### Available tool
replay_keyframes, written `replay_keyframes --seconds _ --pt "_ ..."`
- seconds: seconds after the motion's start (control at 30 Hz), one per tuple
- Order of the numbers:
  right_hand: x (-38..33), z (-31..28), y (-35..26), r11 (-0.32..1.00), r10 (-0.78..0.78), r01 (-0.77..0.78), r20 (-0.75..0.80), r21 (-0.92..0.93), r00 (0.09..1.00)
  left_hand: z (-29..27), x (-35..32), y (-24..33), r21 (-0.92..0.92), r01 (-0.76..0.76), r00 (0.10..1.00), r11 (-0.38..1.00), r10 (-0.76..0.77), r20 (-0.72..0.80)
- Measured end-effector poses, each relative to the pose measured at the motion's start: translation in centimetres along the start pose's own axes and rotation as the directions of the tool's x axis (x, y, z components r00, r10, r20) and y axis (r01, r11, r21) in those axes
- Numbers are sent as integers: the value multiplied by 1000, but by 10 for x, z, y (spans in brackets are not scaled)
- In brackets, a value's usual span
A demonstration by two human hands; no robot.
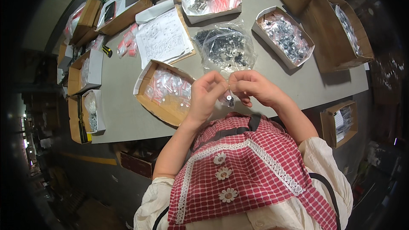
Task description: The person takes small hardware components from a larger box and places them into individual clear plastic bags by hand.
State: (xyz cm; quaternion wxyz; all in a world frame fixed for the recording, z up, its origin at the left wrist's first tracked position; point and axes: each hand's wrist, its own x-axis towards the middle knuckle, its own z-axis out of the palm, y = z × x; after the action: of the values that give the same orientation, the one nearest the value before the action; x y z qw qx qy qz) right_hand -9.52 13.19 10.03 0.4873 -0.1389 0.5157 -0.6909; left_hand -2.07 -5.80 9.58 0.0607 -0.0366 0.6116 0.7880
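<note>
My left hand (pixel 207 94) and my right hand (pixel 254 87) meet over the table's near edge, fingertips pinched together. Between them hangs a small clear zip bag (pixel 227 99), held at its top edge by both. Inside it show a round silver screw head and a small black part. Left of my hands stands an open cardboard box (pixel 161 110) of small zip bags with metal pieces in them. Just beyond my fingers lies a large clear plastic bag (pixel 226 50) of small black parts.
A white box (pixel 212 12) with red-edged zip bags is at the back. To the right stand a box of filled bags (pixel 284 38) and a tall carton (pixel 341 34). Papers (pixel 163 34), a yellow-and-black cutter (pixel 107 50) and small boxes (pixel 86 71) occupy the left.
</note>
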Motion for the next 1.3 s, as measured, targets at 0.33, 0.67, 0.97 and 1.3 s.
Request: replay_keyframes --seconds 0.33,0.67,0.97,1.3 --pt "-25 -65 13 894 -367 446 -653 -49 663 -99 -21 -30 875 373 898 309 117 -424" --pt "13 -24 38 972 -234 210 -315 -107 920 -145 -40 -58 840 381 911 386 -3 -412" --pt "56 34 28 883 -148 173 90 -437 985 -78 -56 -3 462 -29 933 886 189 -305" --pt "48 26 20 999 34 -29 130 -40 991 -49 -55 -1 584 -193 927 788 342 -156"
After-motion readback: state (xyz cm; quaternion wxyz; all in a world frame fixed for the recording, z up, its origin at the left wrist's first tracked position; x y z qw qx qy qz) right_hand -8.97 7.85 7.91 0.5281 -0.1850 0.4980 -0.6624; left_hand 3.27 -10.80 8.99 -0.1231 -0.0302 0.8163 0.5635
